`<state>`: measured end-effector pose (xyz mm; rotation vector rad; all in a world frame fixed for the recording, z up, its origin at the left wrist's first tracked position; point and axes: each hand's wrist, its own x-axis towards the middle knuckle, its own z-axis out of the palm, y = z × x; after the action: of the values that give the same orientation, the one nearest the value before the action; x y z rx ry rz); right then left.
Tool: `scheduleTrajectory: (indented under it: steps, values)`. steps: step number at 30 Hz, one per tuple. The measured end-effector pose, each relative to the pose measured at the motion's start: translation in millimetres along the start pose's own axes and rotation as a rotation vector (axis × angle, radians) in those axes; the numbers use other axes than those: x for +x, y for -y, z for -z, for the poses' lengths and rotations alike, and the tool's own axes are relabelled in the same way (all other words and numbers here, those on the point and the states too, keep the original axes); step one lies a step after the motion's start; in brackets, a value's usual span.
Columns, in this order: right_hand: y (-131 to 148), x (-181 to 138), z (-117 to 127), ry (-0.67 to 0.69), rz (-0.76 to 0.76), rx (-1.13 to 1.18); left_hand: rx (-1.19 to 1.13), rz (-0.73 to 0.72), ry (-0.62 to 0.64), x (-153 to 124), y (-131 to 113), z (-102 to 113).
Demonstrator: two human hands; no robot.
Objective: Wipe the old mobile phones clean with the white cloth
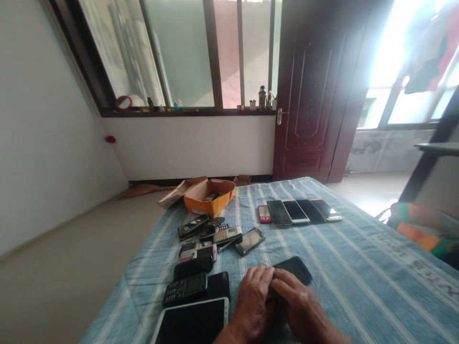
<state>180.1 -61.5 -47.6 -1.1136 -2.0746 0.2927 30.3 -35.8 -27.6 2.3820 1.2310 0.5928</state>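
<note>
My left hand [253,302] and my right hand [300,308] lie side by side on a striped blue cloth [358,277], fingers curled over the near end of a black smartphone [294,267]. The phone lies flat and its far end sticks out past my fingertips. Just left of my left hand lie a large white-edged phone [191,322], a black keypad phone [185,288] and another dark phone [218,285].
A pile of old keypad phones [210,234] lies at mid-left, with a lone smartphone [250,241] beside it. Farther back, several smartphones sit in a row [299,211]. An orange cardboard box [210,196] stands at the far edge. A dark door [311,91] and a window are behind.
</note>
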Motion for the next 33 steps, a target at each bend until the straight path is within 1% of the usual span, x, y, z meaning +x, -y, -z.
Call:
scheduleTrajectory:
  steps: [4, 8, 10, 14, 18, 24, 26, 29, 33]
  values:
    - [4.0, -1.6, 5.9, -0.057, 0.002, 0.057, -0.013, 0.005, -0.004, 0.5, -1.1, 0.8]
    - [4.7, 0.0, 21.3, 0.012, -0.141, 0.207, 0.016, 0.037, -0.021, 1.8, -2.1, -1.2]
    - [2.2, 1.6, 25.2, 0.024, -0.181, 0.255, 0.028, 0.050, -0.022, 1.9, -2.9, -1.3]
    - [-4.6, 2.7, 20.9, 0.025, -0.145, 0.246, 0.034, 0.058, -0.023, 1.1, -2.9, -0.5]
    - [-8.7, -0.4, 14.5, 0.008, -0.094, 0.099, 0.023, 0.054, -0.020, 0.6, -2.6, 0.4]
    - [-6.3, -3.9, 15.9, -0.031, -0.029, -0.430, 0.055, 0.113, 0.016, 1.8, -7.6, 2.7]
    - [-5.5, -4.4, 13.9, -0.047, 0.012, -0.534, 0.055, 0.111, 0.012, 1.7, -7.4, 2.4]
    - [-5.6, -5.0, 7.9, -0.055, 0.059, -0.577, 0.054, 0.092, 0.000, 1.4, -4.9, 1.3]
    - [-4.4, -3.5, 2.9, -0.006, 0.061, -0.513, 0.039, 0.082, -0.011, 1.4, -2.1, 0.1]
